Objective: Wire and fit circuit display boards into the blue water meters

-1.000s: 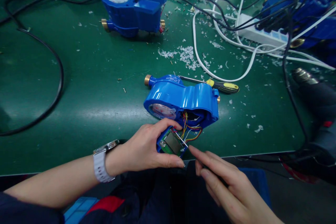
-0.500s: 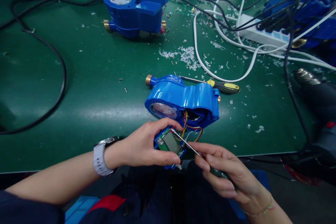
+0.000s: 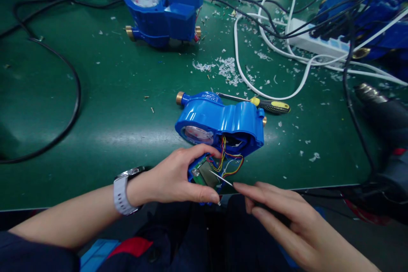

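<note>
My left hand is closed around a small circuit board with a grey display, set in a blue housing, fingers and thumb on opposite edges. Thin coloured wires run from the board into the open cavity of a blue water meter lying on the table just beyond. In my right hand is a slim screwdriver, its bright shaft pointing left and its tip over the display. Whether the tip touches the display cannot be made out. My fingers hide most of its dark handle.
A yellow-and-black screwdriver lies behind the meter. Another blue meter stands farther back. White cable, a power strip and black leads lie at the right, near a power tool. Plastic scraps and small screws litter the green table.
The screwdriver tip has moved from the wires at the board's upper edge down to over the display. My right hand has turned and its fingers are straighter. My left hand stays in place.
</note>
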Demonstrator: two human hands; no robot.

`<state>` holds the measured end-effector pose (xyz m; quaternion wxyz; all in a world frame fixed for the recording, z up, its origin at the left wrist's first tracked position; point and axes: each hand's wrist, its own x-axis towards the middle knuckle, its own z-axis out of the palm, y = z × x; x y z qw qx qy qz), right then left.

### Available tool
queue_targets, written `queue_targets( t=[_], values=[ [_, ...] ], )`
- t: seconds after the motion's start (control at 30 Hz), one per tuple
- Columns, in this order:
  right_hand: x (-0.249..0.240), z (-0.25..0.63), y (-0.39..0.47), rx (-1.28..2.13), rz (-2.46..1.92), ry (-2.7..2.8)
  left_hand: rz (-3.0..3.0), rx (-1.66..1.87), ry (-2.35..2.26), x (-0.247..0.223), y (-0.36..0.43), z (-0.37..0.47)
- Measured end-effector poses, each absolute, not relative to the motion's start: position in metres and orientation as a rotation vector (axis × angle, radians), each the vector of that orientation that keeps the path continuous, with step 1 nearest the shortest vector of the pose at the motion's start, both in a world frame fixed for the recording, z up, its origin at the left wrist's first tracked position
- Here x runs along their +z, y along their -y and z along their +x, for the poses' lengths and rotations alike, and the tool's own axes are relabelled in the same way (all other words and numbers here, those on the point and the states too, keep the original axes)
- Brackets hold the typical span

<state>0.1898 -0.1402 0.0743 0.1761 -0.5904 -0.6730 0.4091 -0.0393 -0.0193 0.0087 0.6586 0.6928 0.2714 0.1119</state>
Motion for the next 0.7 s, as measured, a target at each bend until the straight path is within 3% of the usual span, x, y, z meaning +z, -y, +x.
queue_targets(
  t=[0.2, 0.4, 0.7],
  values=[
    [0.061, 0.181, 0.132, 1.147, -1.594, 1.923, 1.518, 0.244, -0.604, 0.009, 0.018, -0.039],
    [0.061, 0.184, 0.13, 0.931, -1.621, 1.88, 1.476, 0.26, -0.582, 0.008, 0.018, -0.039],
    [0.068, 0.181, 0.135, 0.987, -1.612, 2.1, 1.578, 0.271, -0.614, 0.011, 0.019, -0.038]
  ],
)
